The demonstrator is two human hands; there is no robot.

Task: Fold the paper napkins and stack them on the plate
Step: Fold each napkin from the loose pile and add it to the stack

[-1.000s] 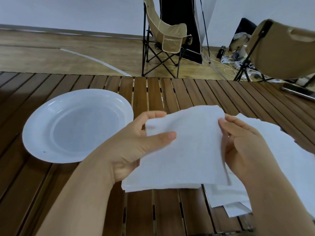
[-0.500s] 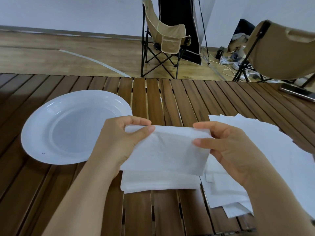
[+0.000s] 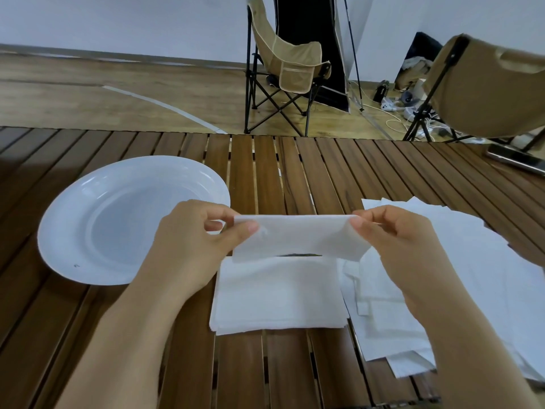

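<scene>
Early in the task, by the look of things: plate (image 3: 73,231) bare, nothing stacked in it yet. One napkin (image 3: 298,237) mid-fold, held up just right of the plate and above a small folded pile (image 3: 277,296) lying on the desk (image 3: 265,172). Left hand (image 3: 188,246) pinching the napkin's left end between thumb and fingers; right hand (image 3: 401,249) pinching the right end likewise, so each grip pressed together on the paper, top edge doubled over and pulled taut between them. Further right of the plate, beyond the folded pile, a loose heap of unfolded sheets (image 3: 460,284), some overlapping askew. Left to do, judging from this: finish the crease, fold the heap, move everything onto the plate. Only container in sight the plate, holding nothing.
</scene>
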